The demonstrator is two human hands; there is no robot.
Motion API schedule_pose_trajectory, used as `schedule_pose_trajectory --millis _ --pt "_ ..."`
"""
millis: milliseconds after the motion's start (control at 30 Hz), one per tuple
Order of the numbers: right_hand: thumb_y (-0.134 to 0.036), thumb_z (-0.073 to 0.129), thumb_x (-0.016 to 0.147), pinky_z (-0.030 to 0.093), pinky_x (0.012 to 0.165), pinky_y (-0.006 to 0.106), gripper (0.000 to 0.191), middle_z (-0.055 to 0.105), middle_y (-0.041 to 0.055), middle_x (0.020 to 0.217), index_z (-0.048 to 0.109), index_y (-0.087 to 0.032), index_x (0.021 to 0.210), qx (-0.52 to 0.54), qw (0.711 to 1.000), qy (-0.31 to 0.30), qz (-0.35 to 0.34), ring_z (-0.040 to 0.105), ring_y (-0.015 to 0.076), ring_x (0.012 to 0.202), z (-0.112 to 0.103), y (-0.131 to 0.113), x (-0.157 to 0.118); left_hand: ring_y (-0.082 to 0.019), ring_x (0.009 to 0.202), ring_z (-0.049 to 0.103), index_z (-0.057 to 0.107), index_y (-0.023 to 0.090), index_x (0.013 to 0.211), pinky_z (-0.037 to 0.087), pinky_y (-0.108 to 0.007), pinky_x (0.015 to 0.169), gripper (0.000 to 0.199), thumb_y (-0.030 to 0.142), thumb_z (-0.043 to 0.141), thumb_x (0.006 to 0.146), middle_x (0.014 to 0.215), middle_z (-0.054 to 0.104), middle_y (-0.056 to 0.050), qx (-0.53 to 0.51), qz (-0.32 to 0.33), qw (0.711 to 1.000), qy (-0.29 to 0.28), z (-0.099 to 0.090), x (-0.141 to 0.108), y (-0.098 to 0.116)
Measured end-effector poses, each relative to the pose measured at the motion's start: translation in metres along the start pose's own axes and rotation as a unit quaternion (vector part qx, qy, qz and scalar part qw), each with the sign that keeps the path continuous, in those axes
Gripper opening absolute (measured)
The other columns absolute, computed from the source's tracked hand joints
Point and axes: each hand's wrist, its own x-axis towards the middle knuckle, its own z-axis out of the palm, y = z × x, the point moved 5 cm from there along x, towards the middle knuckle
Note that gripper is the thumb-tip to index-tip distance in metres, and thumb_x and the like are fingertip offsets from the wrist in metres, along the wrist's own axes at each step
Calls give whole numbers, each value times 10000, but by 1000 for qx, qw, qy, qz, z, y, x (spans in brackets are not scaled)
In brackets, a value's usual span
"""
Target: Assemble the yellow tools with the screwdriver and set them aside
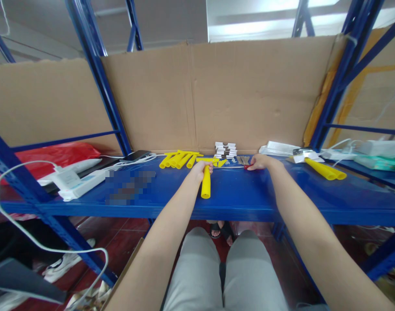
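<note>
My left hand [200, 168] is closed round a hollow yellow scraper handle [205, 188], its open end towards me and its flared head near the fingers. My right hand [260, 162] is closed on the red handle of what looks like a screwdriver [247, 166]. Its thin shaft points left to the yellow head; whether the tip touches cannot be made out. Several more yellow handles [179, 160] lie left of my left hand. Behind my hands stands a stack of small white and dark packs [225, 150], with flat greyish pieces [242, 160] beside it.
The blue shelf [236, 198] has cardboard [152, 95] behind it and blue posts [100, 77] at both sides. Two yellow handles [327, 169] with a wrapped head lie right. A white power strip [83, 183], cables, a dark phone [137, 155] and a red bag [58, 151] lie left.
</note>
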Motion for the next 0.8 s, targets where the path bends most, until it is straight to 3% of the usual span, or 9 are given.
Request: schedule_pose_trajectory --millis 100,200,333,533,800 --pt "-379 813 614 464 661 303 194 707 63 707 737 -212 678 -39 995 -91 30 648 224 709 4 -1 -6 -51 334 348 489 146 820 318 -139 325 210 -28 376 848 509 410 55 -3 0 1000 3 1 -1 0" --pt "-365 779 664 467 666 283 218 733 53 827 758 -214 821 -34 994 -103 20 653 213 751 6 -6 -10 -49 333 343 484 151 809 311 -133 317 217 -39 384 835 507 410 55 -7 2 1000 4 2 -1 -1" --pt "-334 739 705 469 646 256 223 730 34 846 742 -211 891 -38 994 -104 18 650 196 761 9 -7 -12 -45 333 349 486 148 809 308 -130 317 226 -53 385 826 515 417 51 -10 7 1000 9 2 -3 0" --pt "-329 744 698 484 697 271 178 725 42 835 714 -195 811 -11 994 -105 -16 654 206 772 8 -12 -13 -47 335 353 484 150 793 308 -132 320 225 -31 368 859 511 415 50 -2 7 1000 12 2 -5 0" --pt "-243 713 716 495 694 252 108 727 33 808 682 -190 804 24 999 -24 -21 655 188 765 -6 -12 -12 -43 355 338 485 149 732 302 -139 334 223 -55 425 801 514 410 45 -5 9 1000 4 1 -3 0"
